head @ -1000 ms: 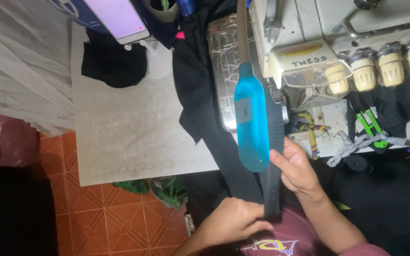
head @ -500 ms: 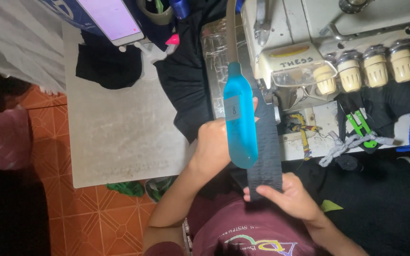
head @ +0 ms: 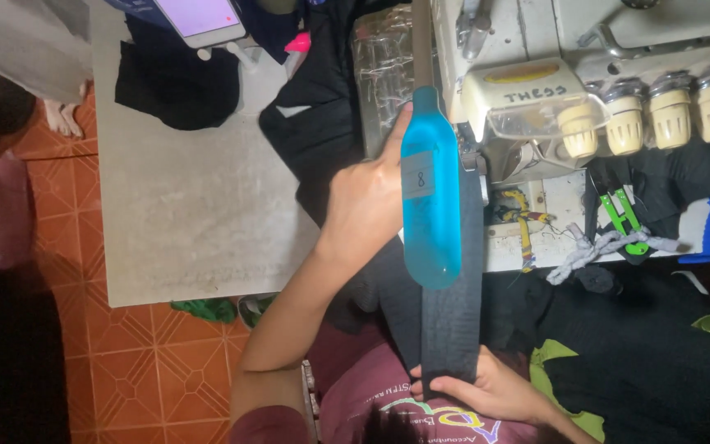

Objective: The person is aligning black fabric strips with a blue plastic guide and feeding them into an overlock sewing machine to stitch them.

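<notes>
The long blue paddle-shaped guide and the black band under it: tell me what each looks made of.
The long blue paddle-shaped guide looks like translucent plastic, glossy: light glows through it and its rounded end shines. The black band looks like matte woven or knitted fabric, possibly elastic: it lies flat, reflects nothing, and bends where the right hand pinches it. The left hand rests against the guide's edge.

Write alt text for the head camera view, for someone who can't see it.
A person's left hand grips a blue translucent guide lying on a black fabric strip at a cream sewing machine, while the right hand holds the strip's near end.
</notes>
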